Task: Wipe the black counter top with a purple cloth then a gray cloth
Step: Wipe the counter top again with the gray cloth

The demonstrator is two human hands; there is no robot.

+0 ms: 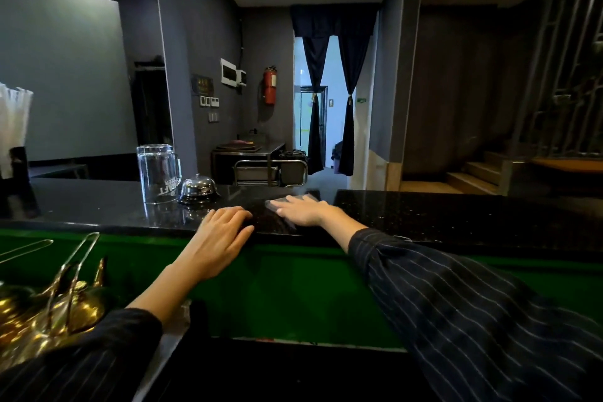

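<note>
The right hand (301, 210), fingers straight, presses a pale cloth (308, 197) on the black worktop (424, 209), so a wiping pass looks under way, though the cloth could be purple or gray. The left hand (222, 232) rests relaxed and empty. The next move is likely a sideways sweep.

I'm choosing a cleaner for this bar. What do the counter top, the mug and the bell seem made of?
Counter top: polished black stone, perhaps granite; it is glossy, reflective and finely speckled. Mug: clear glass, see-through with white print. Bell: bright plated metal, likely chrome, with sharp highlights.

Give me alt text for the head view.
A person's right hand presses a cloth flat on the black counter top, while the left hand rests on its near edge. A glass mug and a bell stand to the left.
</note>
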